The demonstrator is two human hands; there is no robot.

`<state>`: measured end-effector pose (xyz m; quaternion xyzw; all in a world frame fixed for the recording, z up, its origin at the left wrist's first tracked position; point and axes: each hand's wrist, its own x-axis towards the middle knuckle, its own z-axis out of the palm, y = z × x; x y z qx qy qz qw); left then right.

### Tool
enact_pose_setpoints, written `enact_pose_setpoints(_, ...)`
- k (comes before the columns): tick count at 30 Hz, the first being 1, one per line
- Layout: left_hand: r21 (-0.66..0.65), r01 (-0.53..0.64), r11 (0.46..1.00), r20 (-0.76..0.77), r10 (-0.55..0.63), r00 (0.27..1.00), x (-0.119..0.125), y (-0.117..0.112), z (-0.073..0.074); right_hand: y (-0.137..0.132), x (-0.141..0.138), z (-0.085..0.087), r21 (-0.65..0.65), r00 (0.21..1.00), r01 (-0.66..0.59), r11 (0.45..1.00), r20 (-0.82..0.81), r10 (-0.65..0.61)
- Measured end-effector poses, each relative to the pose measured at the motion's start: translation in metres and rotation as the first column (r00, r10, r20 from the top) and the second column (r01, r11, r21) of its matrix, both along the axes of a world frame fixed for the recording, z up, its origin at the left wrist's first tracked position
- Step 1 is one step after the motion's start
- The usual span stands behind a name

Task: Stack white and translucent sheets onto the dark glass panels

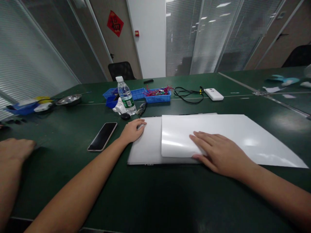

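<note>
A stack of white sheets (145,145) lies on the green table (170,194), with a glossy top sheet (230,136) shifted to the right. My left hand (132,130) rests on the far left corner of the stack, fingers curled loosely and holding nothing. My right hand (218,152) lies flat and open on the near left part of the top sheet, fingers stretched toward the left. A black phone (102,136) lies face up just left of my left hand.
A water bottle (125,96), blue trays (155,95) with red wires, a black cable (188,94) and a white box (213,94) sit farther back. A metal bowl (69,100) is at the far left. Another person's arm (12,158) rests at the left edge.
</note>
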<state>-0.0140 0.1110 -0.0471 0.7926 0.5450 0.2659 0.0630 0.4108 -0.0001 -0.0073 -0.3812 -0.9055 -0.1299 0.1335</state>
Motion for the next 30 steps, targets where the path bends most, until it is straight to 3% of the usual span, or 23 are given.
enact_pose_setpoints(5,0.024,0.014,1.000,0.012,-0.014,1.000,-0.002,0.002,-0.001,0.000,-0.003,-0.015,-0.078,0.989,-0.143,0.987,0.011,0.144)
enact_pose_setpoints(8,0.028,0.028,0.999,0.022,-0.028,0.999,-0.003,0.004,-0.003,0.017,0.018,-0.013,-0.093,0.992,-0.119,0.989,-0.048,0.115)
enact_pose_setpoints(11,0.034,0.030,0.999,0.027,-0.031,0.999,-0.004,0.005,-0.005,0.038,0.045,-0.007,-0.085,0.992,0.090,0.992,-0.082,-0.097)
enact_pose_setpoints(15,0.030,0.030,0.999,0.023,-0.031,0.999,-0.006,0.006,-0.006,0.055,0.070,0.001,-0.126,0.889,0.436,0.891,-0.093,-0.448)
enact_pose_setpoints(18,0.025,0.027,0.999,0.030,-0.028,0.999,-0.007,0.007,-0.008,0.057,0.074,0.003,-0.154,0.847,0.516,0.843,-0.056,-0.529)
enact_pose_setpoints(21,0.027,0.026,0.999,0.034,-0.027,0.999,-0.007,0.007,-0.008,0.054,0.068,-0.002,-0.183,0.890,0.438,0.880,-0.051,-0.453)
enact_pose_setpoints(25,0.026,0.023,0.999,0.031,-0.024,0.999,-0.006,0.007,-0.007,0.050,0.057,-0.016,-0.257,0.974,0.151,0.954,-0.124,-0.188)
enact_pose_setpoints(28,0.022,0.020,1.000,0.033,-0.021,0.999,-0.006,0.007,-0.007,0.049,0.053,-0.024,-0.302,0.986,-0.020,0.953,-0.163,-0.031)
enact_pose_setpoints(30,0.020,0.027,0.999,0.035,-0.027,0.999,-0.006,0.007,-0.007,0.049,0.054,-0.026,-0.312,0.983,-0.050,0.949,-0.182,-0.008)
